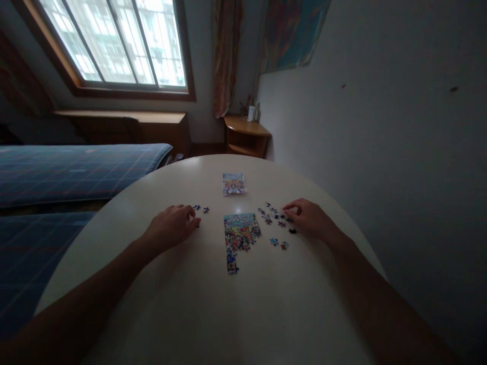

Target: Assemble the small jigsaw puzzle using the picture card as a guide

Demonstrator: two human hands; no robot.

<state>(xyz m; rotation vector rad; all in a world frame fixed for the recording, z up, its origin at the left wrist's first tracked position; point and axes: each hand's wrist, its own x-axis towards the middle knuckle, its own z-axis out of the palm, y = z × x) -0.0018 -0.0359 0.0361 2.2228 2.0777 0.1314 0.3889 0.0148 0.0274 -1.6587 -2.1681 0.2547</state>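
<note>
At the centre of a round white worktop (243,314) a part-built jigsaw (241,234) lies between two hands: the right hand (310,219) pinches down among loose pieces (272,215) just right of it, the left hand (174,226) curls beside two strays (201,208), and whether either grip holds one is unclear.

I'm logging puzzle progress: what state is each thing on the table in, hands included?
Puzzle, partly assembled, lying flat.
Picture card, face up beyond it.
Scattered pieces, loose, unjoined, right of it.
Left hand, curled, resting on table.
Right hand, fingertips down among the pieces; grip unclear.
</note>
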